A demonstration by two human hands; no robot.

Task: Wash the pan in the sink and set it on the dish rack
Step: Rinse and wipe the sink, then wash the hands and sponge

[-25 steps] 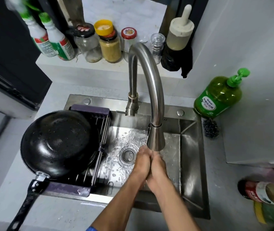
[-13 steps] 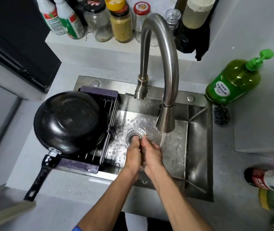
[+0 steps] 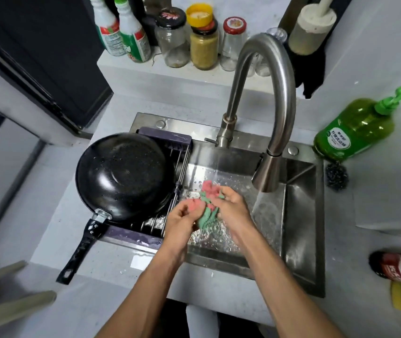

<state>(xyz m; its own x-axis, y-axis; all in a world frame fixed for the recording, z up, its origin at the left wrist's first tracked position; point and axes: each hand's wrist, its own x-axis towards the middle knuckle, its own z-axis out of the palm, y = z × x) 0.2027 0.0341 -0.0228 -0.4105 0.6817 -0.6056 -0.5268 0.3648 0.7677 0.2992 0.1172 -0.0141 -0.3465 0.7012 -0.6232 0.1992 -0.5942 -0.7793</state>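
Observation:
A black pan [image 3: 124,176] lies upside down on the dish rack [image 3: 170,142] over the left part of the steel sink [image 3: 302,215]; its black handle [image 3: 80,252] sticks out over the front counter. Over the basin, just right of the rack, my left hand [image 3: 180,223] and my right hand [image 3: 233,211] both grip a crumpled pink and green cloth [image 3: 206,203]. Water runs from the tall faucet [image 3: 265,176] just to the right of my hands.
A green soap pump bottle [image 3: 355,128] and a dark steel scourer [image 3: 337,176] sit right of the sink. Jars [image 3: 204,45] and spray bottles [image 3: 124,32] line the back ledge. A red-labelled bottle [image 3: 399,267] lies at the right edge.
My hands were rubbing together bare under the stream; now they have shifted left of it and hold a pink and green cloth. The pan has stayed on the rack.

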